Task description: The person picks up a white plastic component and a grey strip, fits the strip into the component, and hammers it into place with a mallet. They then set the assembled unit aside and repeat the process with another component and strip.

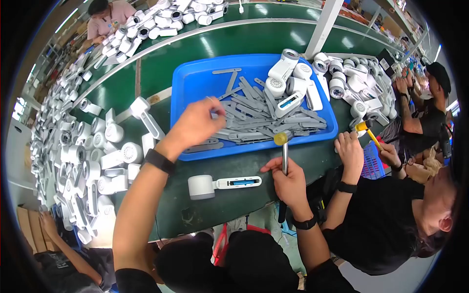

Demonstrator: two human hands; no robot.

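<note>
My left hand [199,123] hangs over the near left part of a blue tray [177,95]. Its fingers are curled in and slightly blurred, and anything in them is hidden. Grey flat strips [249,124] lie heaped in the tray beneath. My right hand [290,184] grips a small mallet [286,154], its yellow head up and metal shaft upright. On the green table between my hands lies a white handheld fan [201,187], round head to the left. Its handle is open along the top, with a blue cell-like part showing inside.
Several white fans [293,73] rest at the tray's far right corner. More are piled on the left [90,161] and beyond the tray to the right. A co-worker's hand [349,149] is close on my right, near another yellow mallet [364,128]. A white post [325,27] stands behind.
</note>
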